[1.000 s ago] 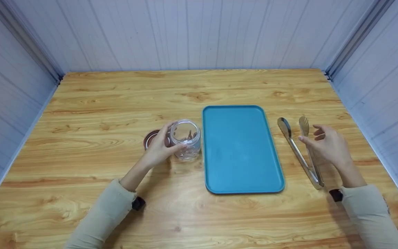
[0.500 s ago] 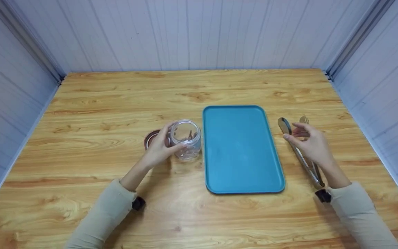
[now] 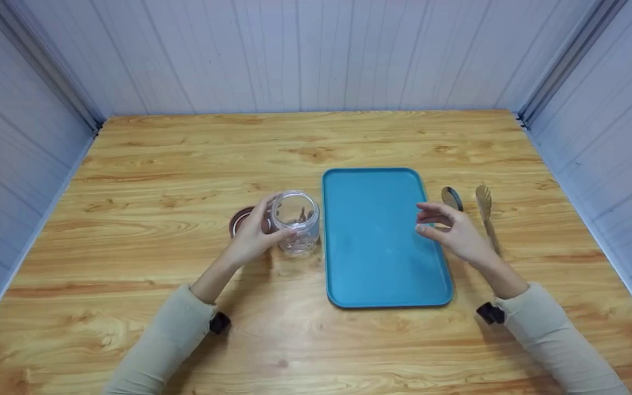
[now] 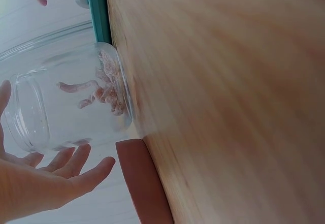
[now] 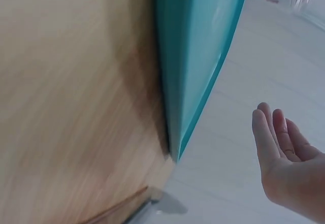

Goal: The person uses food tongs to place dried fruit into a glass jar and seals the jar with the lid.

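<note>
My left hand (image 3: 255, 233) grips a clear jar (image 3: 306, 241) that stands uncovered on the table, thumb on the near side and fingers behind the neck. Several reddish, pale-coated twisted pieces (image 4: 106, 94) lie at the jar's bottom. Left of the jar, partly behind the hand, a reddish-brown lid (image 3: 237, 220) rests with its inside up. My right hand (image 3: 458, 236) hovers over the right edge of a blue tray (image 3: 382, 247), fingers loosely bent and holding nothing. Beneath and beyond that hand lie metal tongs (image 3: 484, 206), spread apart, their lower part hidden by hand and wrist.
The tray stands just right of the jar on the wooden table (image 3: 184, 164). Pale panel walls (image 3: 321, 55) close off the back and both sides. A dark wrist device (image 3: 491, 313) sits at the right sleeve's cuff.
My right hand has moved left, from beside the tongs, across them to the tray's right edge. The left hand and jar have stayed put.
</note>
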A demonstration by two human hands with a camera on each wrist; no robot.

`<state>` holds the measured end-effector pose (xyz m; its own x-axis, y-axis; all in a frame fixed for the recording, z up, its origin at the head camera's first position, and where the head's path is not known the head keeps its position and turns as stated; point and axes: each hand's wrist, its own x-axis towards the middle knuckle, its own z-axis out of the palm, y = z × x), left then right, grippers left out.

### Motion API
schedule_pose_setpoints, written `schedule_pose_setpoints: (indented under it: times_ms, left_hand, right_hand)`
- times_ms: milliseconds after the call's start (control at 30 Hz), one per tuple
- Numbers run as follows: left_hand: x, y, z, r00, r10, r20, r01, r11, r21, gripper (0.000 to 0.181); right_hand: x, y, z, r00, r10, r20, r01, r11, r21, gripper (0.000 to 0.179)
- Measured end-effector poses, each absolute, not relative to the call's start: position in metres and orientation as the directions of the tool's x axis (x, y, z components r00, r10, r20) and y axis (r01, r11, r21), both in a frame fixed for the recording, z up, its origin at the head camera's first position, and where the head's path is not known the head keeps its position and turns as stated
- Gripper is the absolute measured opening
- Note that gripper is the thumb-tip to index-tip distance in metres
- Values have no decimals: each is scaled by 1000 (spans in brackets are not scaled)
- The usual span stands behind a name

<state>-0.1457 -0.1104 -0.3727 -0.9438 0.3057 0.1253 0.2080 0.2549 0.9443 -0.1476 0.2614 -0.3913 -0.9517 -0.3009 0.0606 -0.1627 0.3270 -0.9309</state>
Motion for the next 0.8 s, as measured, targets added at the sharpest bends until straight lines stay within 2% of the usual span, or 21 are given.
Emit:
schedule_pose_setpoints:
  times_ms: [233, 467, 800]
  left_hand:
    - [-147, -110, -374, -943, 307, 129, 212, 254, 944, 68]
    - [-148, -111, -375, -942, 311, 125, 207, 244, 947, 69]
    - [-148, -112, -375, -936, 325, 133, 224, 261, 939, 68]
  right_hand:
    - [-148, 235, -391, -918, -395, 20, -133, 261, -956, 49]
    - [-154, 210, -394, -879, -471, 74, -180, 183, -967, 52]
    - [-157, 185, -392, -857, -516, -5, -121, 210, -970, 55]
